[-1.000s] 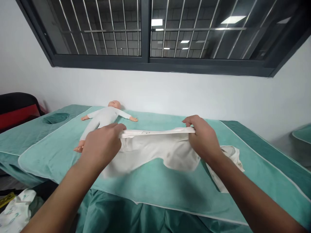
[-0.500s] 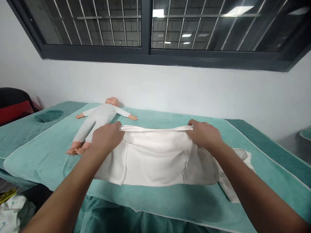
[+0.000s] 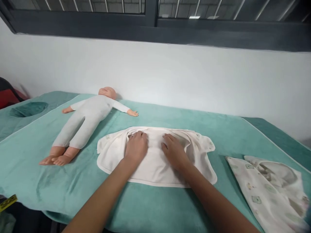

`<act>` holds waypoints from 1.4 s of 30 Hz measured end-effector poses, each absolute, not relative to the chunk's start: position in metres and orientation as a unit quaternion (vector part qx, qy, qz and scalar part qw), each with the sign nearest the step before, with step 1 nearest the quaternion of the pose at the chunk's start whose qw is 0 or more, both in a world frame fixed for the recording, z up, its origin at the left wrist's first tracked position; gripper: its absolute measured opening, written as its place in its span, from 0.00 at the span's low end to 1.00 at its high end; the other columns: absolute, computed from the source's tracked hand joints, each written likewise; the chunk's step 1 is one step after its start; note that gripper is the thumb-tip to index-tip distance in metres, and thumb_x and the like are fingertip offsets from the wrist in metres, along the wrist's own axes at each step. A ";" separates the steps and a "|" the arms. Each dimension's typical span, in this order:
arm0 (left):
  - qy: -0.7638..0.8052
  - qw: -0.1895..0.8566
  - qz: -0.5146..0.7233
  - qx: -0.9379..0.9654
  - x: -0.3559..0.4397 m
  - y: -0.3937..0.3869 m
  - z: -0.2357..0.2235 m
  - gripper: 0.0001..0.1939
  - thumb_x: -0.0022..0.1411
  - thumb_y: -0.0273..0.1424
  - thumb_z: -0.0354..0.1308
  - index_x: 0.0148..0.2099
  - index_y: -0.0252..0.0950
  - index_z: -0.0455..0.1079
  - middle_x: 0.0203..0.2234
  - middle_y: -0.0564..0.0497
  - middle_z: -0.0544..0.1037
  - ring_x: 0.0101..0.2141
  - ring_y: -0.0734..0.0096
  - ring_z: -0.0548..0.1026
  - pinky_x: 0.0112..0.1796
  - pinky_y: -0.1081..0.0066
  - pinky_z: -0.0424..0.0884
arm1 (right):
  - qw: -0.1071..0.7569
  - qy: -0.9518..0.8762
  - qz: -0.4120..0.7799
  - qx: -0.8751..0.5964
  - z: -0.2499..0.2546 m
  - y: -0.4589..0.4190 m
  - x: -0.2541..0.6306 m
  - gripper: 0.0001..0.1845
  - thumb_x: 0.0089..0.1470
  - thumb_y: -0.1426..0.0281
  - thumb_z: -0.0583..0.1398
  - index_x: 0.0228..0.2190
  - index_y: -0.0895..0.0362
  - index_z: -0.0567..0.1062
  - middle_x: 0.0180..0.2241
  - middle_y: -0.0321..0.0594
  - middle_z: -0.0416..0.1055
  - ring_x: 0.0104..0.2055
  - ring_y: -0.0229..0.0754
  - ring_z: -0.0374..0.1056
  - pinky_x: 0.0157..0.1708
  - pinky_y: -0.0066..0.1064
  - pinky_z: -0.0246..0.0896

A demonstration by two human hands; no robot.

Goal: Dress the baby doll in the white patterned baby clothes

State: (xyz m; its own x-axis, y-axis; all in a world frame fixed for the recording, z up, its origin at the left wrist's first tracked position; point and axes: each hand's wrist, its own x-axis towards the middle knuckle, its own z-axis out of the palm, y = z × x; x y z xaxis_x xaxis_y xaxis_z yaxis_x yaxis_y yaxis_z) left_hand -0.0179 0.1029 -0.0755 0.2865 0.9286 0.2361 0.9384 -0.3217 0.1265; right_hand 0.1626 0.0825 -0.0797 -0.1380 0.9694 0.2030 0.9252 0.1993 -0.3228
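The left hand (image 3: 137, 147) and right hand (image 3: 175, 153) are resting, unclenched, on a white garment (image 3: 154, 166) lying between the near and far edges of the bed (image 3: 155, 205), beside a doll (image 3: 91, 110).

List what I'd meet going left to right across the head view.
Red-and-black object → doll's feet → doll's head → left hand on the white garment → right hand on the same garment → patterned garment.
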 end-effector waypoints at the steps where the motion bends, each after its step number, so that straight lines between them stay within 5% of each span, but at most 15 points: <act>1: -0.591 0.023 -0.143 -0.794 -0.017 0.106 -0.078 0.17 0.67 0.29 0.42 0.51 0.33 0.69 0.51 0.38 0.71 0.52 0.53 0.69 0.50 0.54 0.66 | 0.169 -0.743 0.063 -0.645 -0.082 0.087 0.164 0.22 0.63 0.67 0.48 0.54 0.62 0.68 0.59 0.50 0.63 0.62 0.51 0.57 0.60 0.42 0.53; 5: -0.600 0.051 -0.153 -0.783 -0.022 0.120 -0.080 0.25 0.67 0.34 0.44 0.64 0.34 0.57 0.64 0.39 0.58 0.63 0.51 0.55 0.55 0.50 0.62 | 0.128 -0.731 0.056 -0.668 -0.080 0.108 0.179 0.33 0.62 0.60 0.50 0.63 0.66 0.56 0.67 0.53 0.46 0.67 0.55 0.47 0.62 0.44 0.50; 10: -0.597 0.097 -0.148 -0.782 -0.026 0.134 -0.079 0.27 0.68 0.34 0.41 0.68 0.37 0.51 0.66 0.39 0.56 0.64 0.50 0.54 0.55 0.47 0.61 | 0.134 -0.752 0.004 -0.646 -0.083 0.122 0.191 0.38 0.63 0.56 0.48 0.67 0.62 0.45 0.70 0.47 0.36 0.69 0.53 0.41 0.64 0.44 0.47; 29: -0.606 0.051 -0.146 -0.780 -0.016 0.178 -0.101 0.27 0.70 0.40 0.35 0.64 0.39 0.61 0.61 0.41 0.65 0.59 0.51 0.62 0.54 0.48 0.62 | 0.108 -0.752 0.081 -0.645 -0.094 0.168 0.196 0.40 0.64 0.52 0.43 0.65 0.68 0.50 0.68 0.53 0.44 0.69 0.52 0.44 0.65 0.42 0.44; 33: -0.596 0.052 -0.145 -0.788 -0.017 0.173 -0.099 0.27 0.70 0.40 0.35 0.64 0.37 0.60 0.62 0.41 0.63 0.61 0.52 0.61 0.56 0.48 0.62 | 0.088 -0.772 0.031 -0.629 -0.087 0.144 0.185 0.34 0.65 0.56 0.45 0.63 0.66 0.57 0.67 0.54 0.48 0.67 0.56 0.47 0.64 0.47 0.46; 38: -0.526 0.038 -0.146 -0.837 -0.027 0.130 -0.097 0.28 0.71 0.41 0.35 0.65 0.33 0.59 0.66 0.42 0.55 0.67 0.57 0.50 0.64 0.49 0.49 | 0.098 -0.838 0.018 -0.537 -0.085 0.086 0.177 0.33 0.65 0.55 0.46 0.63 0.61 0.59 0.67 0.50 0.48 0.69 0.51 0.43 0.66 0.48 0.43; 42: -0.453 -0.022 -0.143 -0.880 -0.056 0.076 -0.098 0.29 0.70 0.45 0.40 0.67 0.36 0.54 0.66 0.44 0.56 0.66 0.61 0.53 0.64 0.54 0.53 | 0.145 -0.851 0.010 -0.504 -0.085 0.039 0.193 0.32 0.63 0.55 0.52 0.62 0.57 0.59 0.65 0.48 0.53 0.67 0.51 0.49 0.64 0.49 0.49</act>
